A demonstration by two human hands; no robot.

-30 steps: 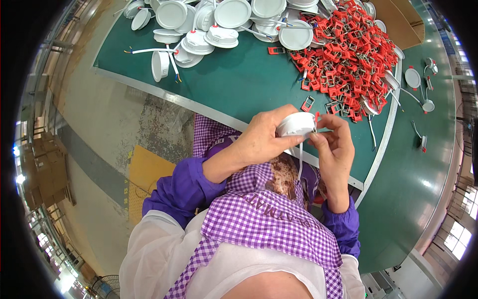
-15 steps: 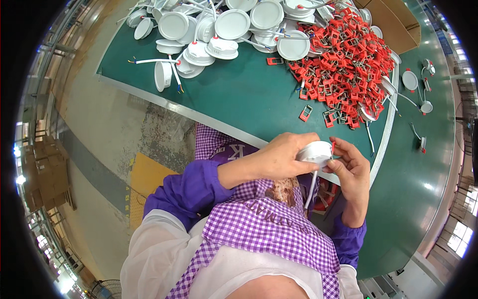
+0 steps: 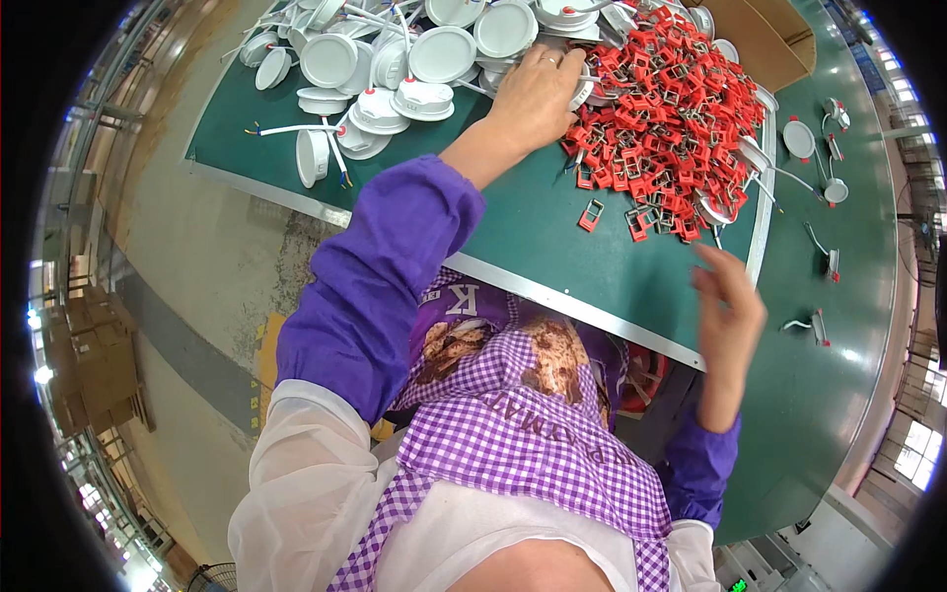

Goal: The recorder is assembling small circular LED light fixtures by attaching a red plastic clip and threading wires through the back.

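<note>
My left hand (image 3: 538, 89) reaches far out over the green table (image 3: 533, 227), its fingers curled over a white round housing (image 3: 584, 94) at the edge of a heap of red clips (image 3: 681, 99). My right hand (image 3: 728, 308) hovers near the table's front edge, slightly blurred, with its fingers apart and nothing in them. Several more white round housings (image 3: 439, 54) with thin wires lie piled at the far left of the table. A loose red clip (image 3: 590, 214) lies apart from the heap, between my two hands.
A second green bench (image 3: 838, 326) on the right carries a few small white parts (image 3: 799, 138) with wires. A brown cardboard box (image 3: 755, 44) stands behind the red heap. Concrete floor with a yellow patch lies to the left.
My left hand has gone from in front of my chest out to the table by the red heap, taking the white housing along. My right hand has let go and opened.
</note>
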